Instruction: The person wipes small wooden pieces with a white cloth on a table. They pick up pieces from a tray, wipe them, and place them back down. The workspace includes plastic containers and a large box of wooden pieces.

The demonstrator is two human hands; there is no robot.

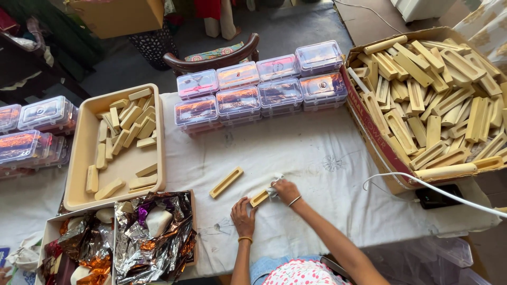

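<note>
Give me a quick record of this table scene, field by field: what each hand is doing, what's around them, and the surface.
Left hand: steadies a small wooden piece on the cloth
Right hand: presses a white rag on that piece
Nearby: slotted wooden holder lying apart
Left side: beige tray of wooden blocks
Right side: cardboard box heaped with holders
Back: clear plastic cases in rows
Surface: white tablecloth

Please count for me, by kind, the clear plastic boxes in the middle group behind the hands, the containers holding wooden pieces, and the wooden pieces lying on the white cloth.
Clear lidded plastic boxes, middle group, top layer: 8
Containers of wooden pieces, the beige tray and the cardboard box: 2
Wooden pieces on the cloth, one loose, one under the hands: 2
Total: 12
</note>
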